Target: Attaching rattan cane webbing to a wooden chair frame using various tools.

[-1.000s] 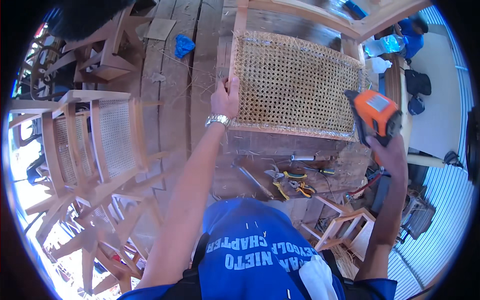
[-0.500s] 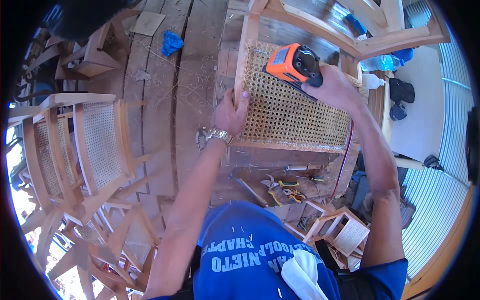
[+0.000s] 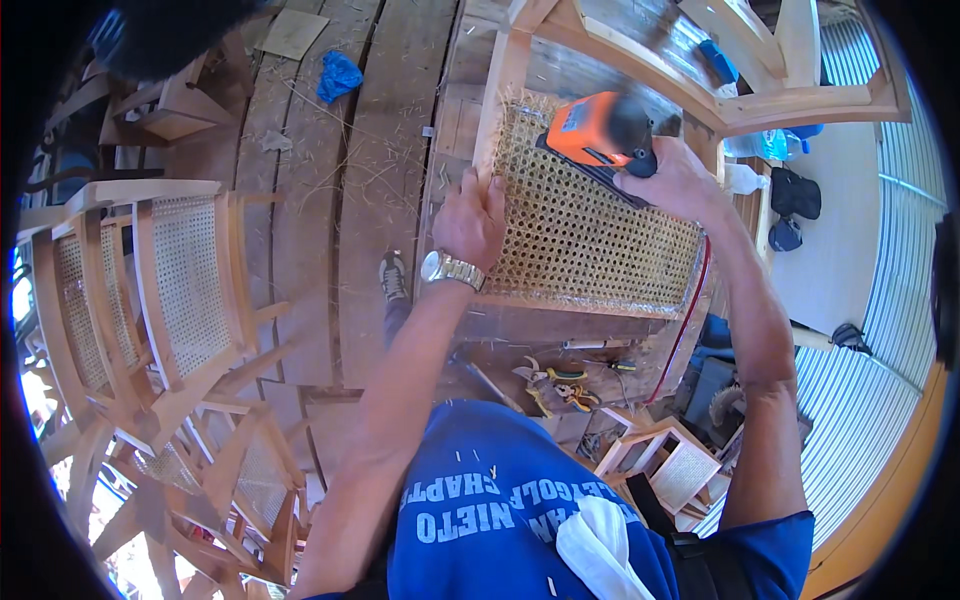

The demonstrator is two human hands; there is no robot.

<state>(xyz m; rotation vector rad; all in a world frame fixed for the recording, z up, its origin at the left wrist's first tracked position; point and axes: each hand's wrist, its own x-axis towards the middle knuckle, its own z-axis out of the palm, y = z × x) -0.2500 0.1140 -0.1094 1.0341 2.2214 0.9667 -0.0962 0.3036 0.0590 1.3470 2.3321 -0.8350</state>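
Observation:
In front of me a wooden chair frame (image 3: 501,75) lies on its back on a wooden surface, with a woven cane panel (image 3: 580,235) across it. My right hand (image 3: 676,180) grips an orange and black staple gun (image 3: 588,132), held over the upper part of the cane. A red hose (image 3: 690,325) runs down past the panel's right side. At the panel's left edge, my left hand (image 3: 470,218) holds the frame's side rail, fingers bent over it. The undersides of those fingers are hidden. Loose cane strands fringe the panel's edges.
Pliers (image 3: 574,393), a hammer (image 3: 495,385) and other tools lie nearer me. Several cane chairs (image 3: 190,280) stand at left. A blue crumpled bag (image 3: 339,76) and scraps lie on the planks. Bottles (image 3: 745,179) stand at right, beside a pale board (image 3: 830,260).
My left hand has turned and shifted slightly on the rail. The staple gun sits a little further right and is still in my right hand. A shoe shows more plainly beside my left wrist.

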